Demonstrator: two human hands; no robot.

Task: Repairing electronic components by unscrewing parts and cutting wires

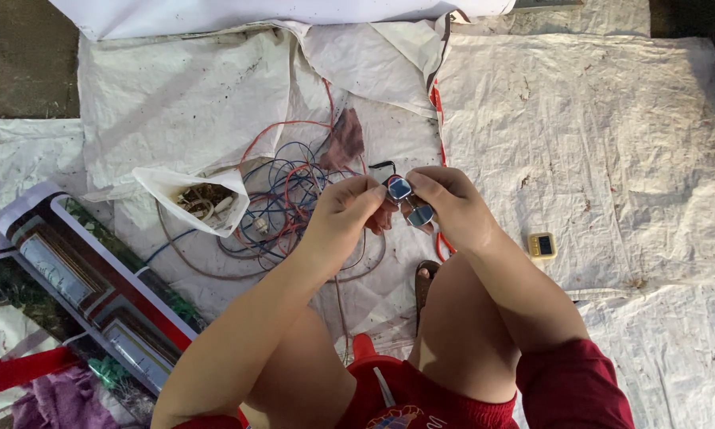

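Red shorts (461, 401) and bare knees fill the six o'clock edge, closest to the lens, and both forearms rise from there toward the centre. Beneath everything spreads a stained white tarp (612, 143), the largest thing in view, running from nine o'clock round to three o'clock, with a folded flap of the same cloth at twelve. At eight o'clock lies a rolled printed banner (95, 286), with a red strap (15, 372) and some purple cloth (55, 401) at its lower end. Just past centre toward ten o'clock sits a tangle of red, blue and dark wires (286, 202), with a dusky pink rag (343, 141) touching its upper edge at eleven o'clock. A white plastic bag (178, 187), open and holding small pale and brownish parts, rests against the tangle at nine o'clock. Left hand (343, 218) is curled, fingertips pinched on one end of a pair of small blue-grey metal-rimmed pieces (409, 200) at the centre. Right hand (449, 208) is closed round the other side of those pieces, thumb on top; they are held up above the tarp, between the two hands. A sandal toe (426, 278) shows at six o'clock of the hands. Smallest, a little yellow device with a dark screen (542, 245) lies alone at three o'clock, well apart from the hands.
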